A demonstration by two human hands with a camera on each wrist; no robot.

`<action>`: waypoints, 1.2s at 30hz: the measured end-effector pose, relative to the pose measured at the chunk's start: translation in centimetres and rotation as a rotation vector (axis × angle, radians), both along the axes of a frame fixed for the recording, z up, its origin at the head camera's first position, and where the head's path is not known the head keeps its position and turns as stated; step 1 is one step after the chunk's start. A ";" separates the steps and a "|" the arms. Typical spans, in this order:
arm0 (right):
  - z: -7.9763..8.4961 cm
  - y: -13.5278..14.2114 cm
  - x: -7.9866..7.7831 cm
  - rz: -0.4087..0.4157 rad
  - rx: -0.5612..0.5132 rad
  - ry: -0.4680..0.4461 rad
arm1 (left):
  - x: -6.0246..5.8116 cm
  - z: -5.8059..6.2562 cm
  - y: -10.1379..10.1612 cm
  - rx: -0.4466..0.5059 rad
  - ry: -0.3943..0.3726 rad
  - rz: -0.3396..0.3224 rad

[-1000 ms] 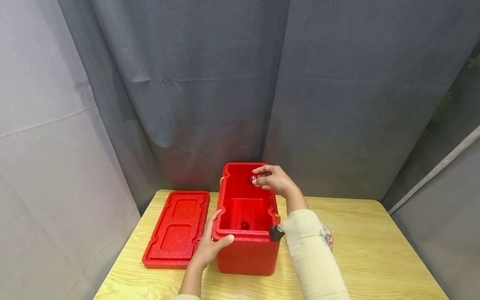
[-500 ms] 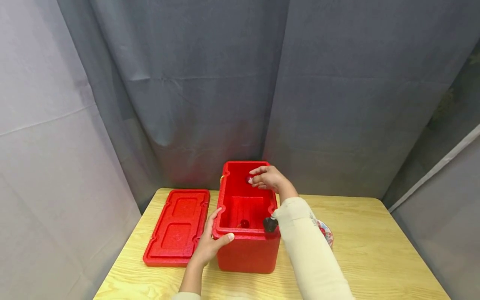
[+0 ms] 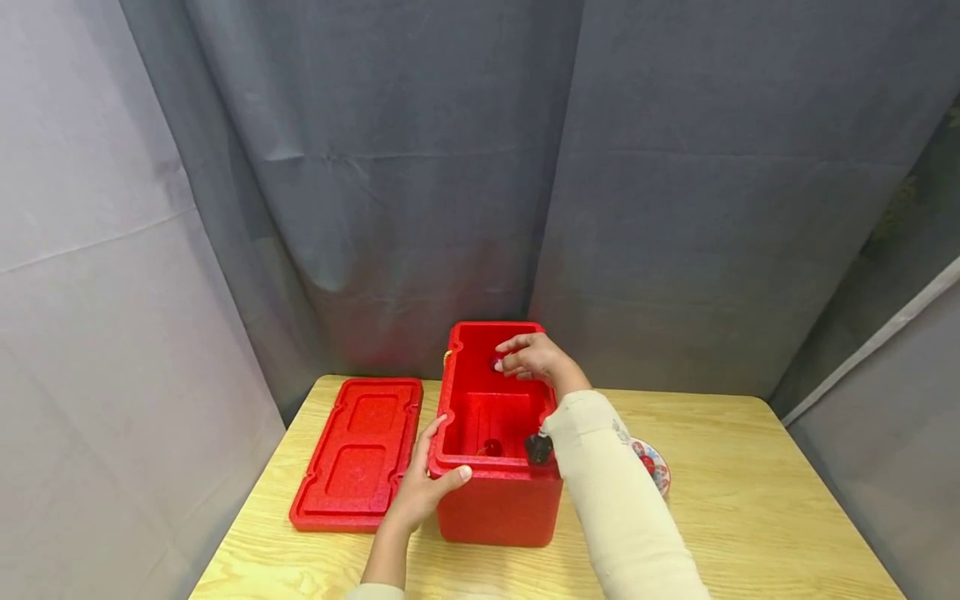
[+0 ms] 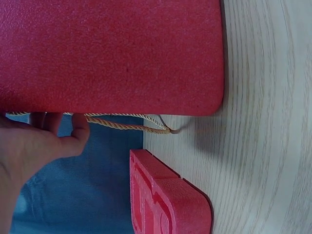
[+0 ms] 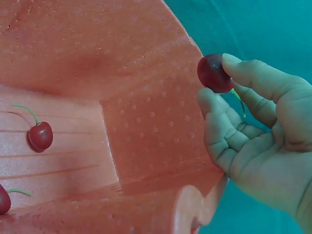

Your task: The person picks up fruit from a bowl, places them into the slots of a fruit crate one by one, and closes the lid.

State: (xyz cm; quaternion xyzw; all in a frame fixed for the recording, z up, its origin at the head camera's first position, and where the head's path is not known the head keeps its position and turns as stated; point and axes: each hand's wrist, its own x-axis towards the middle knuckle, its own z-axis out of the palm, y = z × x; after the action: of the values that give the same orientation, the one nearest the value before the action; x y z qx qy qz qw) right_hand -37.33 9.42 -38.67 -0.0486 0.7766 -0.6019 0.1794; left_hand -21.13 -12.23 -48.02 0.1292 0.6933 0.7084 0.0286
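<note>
A deep red foam box [image 3: 498,504], its top uncovered, stands on the table. My left hand [image 3: 417,496] holds its near left corner, thumb on the front face and fingers along the left side. Over the box's far end my right hand [image 3: 534,358] pinches a dark red cherry [image 5: 213,73] between thumb and fingertips, the green stem hanging toward the palm. In the right wrist view, one cherry [image 5: 40,135] with a stem lies on the ribbed box floor, and another cherry [image 5: 4,201] is cut off by the frame edge.
The red lid [image 3: 358,454] lies on the table left of the box. At the right, a patterned plate [image 3: 660,477] with red pieces is partly covered by my right sleeve. A twisted rope [image 4: 122,125] hangs along the box's side. Grey curtains [image 3: 420,208] surround the table.
My right hand has shifted slightly left and lower over the box, still pinching the cherry. More of the plate shows beside the sleeve. The left hand keeps its place on the corner.
</note>
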 end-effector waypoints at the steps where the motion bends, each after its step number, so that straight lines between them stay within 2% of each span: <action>1: 0.1 0.1 0.1 0.006 0.003 0.001 | 0.0 0.0 0.0 -0.001 0.003 -0.002; 5: 1.0 0.6 0.5 0.015 0.001 0.029 | 0.0 0.1 0.0 0.001 0.012 -0.004; 11: 2.7 2.2 1.6 0.031 0.068 0.172 | -0.1 -0.2 0.1 0.015 0.046 -0.006; 18: 3.8 4.4 3.4 0.070 0.159 0.314 | -1.7 -2.7 -0.1 0.013 0.042 0.025; 23: 3.6 5.4 4.7 0.085 0.190 0.403 | -1.4 -3.1 -0.4 0.019 0.041 0.056; 28: 2.8 6.3 6.0 0.065 0.216 0.444 | -1.1 -3.2 -0.7 0.028 0.028 0.053; 36: 1.6 8.1 7.5 0.012 0.254 0.453 | -1.1 -2.4 -0.5 0.035 0.026 0.038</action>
State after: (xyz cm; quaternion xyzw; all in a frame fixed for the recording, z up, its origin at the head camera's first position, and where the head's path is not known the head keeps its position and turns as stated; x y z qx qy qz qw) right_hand -29.83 17.52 -37.09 -0.1639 0.8661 -0.4722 0.0091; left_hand -22.21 -12.69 -50.45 0.1256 0.6834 0.7191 0.0035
